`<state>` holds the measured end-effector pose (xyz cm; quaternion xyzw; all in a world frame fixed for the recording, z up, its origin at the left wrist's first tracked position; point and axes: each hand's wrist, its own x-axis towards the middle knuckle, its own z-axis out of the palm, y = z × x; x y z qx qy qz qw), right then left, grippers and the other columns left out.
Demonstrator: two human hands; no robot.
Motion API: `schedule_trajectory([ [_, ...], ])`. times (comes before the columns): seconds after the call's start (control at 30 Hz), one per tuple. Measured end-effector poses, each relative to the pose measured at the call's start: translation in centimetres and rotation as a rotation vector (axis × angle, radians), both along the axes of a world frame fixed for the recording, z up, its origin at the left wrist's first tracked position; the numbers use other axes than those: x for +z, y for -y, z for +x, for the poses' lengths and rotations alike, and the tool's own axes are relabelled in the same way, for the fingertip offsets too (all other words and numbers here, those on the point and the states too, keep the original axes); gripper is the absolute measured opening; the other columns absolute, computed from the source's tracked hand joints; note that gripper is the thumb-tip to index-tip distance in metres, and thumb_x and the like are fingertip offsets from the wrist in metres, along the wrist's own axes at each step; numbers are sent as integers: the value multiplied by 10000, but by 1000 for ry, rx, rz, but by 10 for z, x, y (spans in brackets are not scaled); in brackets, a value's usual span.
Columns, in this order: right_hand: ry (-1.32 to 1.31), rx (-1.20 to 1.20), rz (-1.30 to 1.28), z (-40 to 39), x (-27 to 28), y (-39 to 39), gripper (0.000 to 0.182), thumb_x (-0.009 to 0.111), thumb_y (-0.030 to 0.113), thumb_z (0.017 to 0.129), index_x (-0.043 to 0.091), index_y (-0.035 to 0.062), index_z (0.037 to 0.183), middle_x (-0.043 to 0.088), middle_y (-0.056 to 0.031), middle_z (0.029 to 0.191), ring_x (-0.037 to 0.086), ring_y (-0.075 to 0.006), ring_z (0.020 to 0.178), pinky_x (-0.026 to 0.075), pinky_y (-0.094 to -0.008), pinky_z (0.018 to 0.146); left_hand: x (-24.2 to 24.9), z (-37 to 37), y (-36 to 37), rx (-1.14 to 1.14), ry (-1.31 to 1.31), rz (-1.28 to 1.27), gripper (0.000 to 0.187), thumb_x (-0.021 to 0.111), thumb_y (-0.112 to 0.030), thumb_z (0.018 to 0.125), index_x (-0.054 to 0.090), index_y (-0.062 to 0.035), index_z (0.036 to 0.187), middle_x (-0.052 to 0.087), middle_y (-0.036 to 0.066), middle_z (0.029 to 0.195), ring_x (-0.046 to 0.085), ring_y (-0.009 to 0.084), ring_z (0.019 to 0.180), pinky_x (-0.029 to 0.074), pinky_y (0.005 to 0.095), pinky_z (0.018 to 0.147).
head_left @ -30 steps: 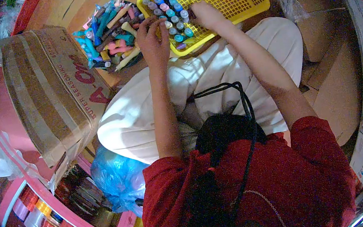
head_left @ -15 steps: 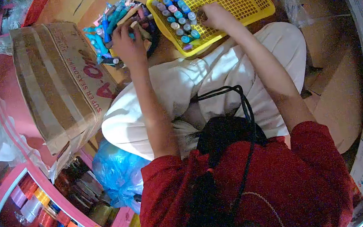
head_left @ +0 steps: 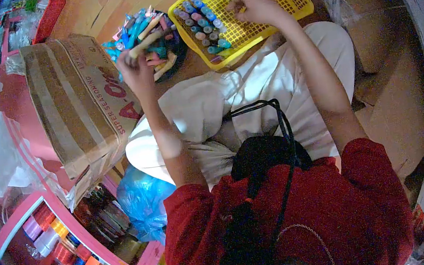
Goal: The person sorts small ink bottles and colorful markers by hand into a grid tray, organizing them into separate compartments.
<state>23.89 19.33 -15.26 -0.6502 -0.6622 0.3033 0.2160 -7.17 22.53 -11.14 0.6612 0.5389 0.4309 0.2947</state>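
From my remote seat, I see the left hand (head_left: pixel 137 71) pinching one end of a cream stick (head_left: pixel 144 44) just over the heaped pens (head_left: pixel 135 24) in the dark round container (head_left: pixel 180 55). The right hand (head_left: pixel 263 10) hovers, fingers curled, over the yellow basket (head_left: pixel 307 7); I can't tell whether it grasps anything. Capped tubes (head_left: pixel 198 17) stand packed at the basket's left end. I judge that dragging the stick could spill pens, while the right wrist brushing the basket's near rim could topple tubes.
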Motion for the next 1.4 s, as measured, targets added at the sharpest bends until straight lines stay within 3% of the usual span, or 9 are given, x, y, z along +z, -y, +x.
schedule_trajectory([
  [0.1,-336,186,127,-4,13,-2,277,654,141,747,637,52,1009,653,-80,839,609,-134,761,477,-257,736,1,-4,8,0,428,-158,276,543,-46,864,445,-13,1120,593,118,899,600,179,816,491,284,697],
  [0.2,-625,271,181,-26,17,0,305,681,209,755,641,64,1021,640,-55,752,562,-74,673,462,-231,675,-12,16,21,-24,512,-305,286,550,-68,865,445,3,1122,565,115,999,581,184,883,486,284,754],
  [0.33,-279,141,209,-52,42,11,358,715,261,735,643,89,1041,589,-16,635,466,-55,556,391,-235,517,-8,54,40,-114,826,-489,275,530,-129,889,450,10,1112,562,112,1024,567,178,928,469,273,799],
  [0.43,-466,26,443,-67,19,9,345,714,274,736,648,67,1004,581,-11,629,461,-66,529,385,-224,504,-11,68,41,-138,776,-520,254,564,-185,874,516,-6,1046,582,65,927,546,128,813,457,248,705],
  [0.53,-597,-50,236,-58,24,13,333,709,283,737,646,35,949,591,-23,637,491,-71,530,419,-224,528,-23,75,37,-111,517,-380,267,592,-172,855,525,1,1046,592,64,914,564,140,825,464,253,733],
  [0.77,-171,-26,230,-16,27,25,317,689,251,744,628,9,940,653,-74,739,626,-114,652,489,-239,611,-42,70,41,-176,49,-103,210,634,-110,796,575,-24,978,601,87,891,570,156,793,448,278,708],
  [1.13,-293,-133,172,-5,28,27,342,694,277,747,622,-6,925,640,-38,752,563,-65,644,464,-223,590,-37,72,41,-256,-341,166,207,638,-136,771,613,-86,971,554,126,955,527,291,895,424,372,783],
  [1.33,-158,-277,363,-2,18,23,388,656,328,761,605,-7,950,646,-122,783,618,-168,713,474,-282,666,-38,74,41,-246,-375,245,203,633,-136,771,624,-91,969,549,134,952,526,297,897,423,379,779],
  [1.4,-110,-270,218,0,26,25,465,663,374,711,599,12,998,641,-159,842,624,-260,764,483,-347,713,-35,75,40,-245,-366,257,197,633,-136,770,628,-95,963,548,130,946,527,295,891,425,378,767],
])
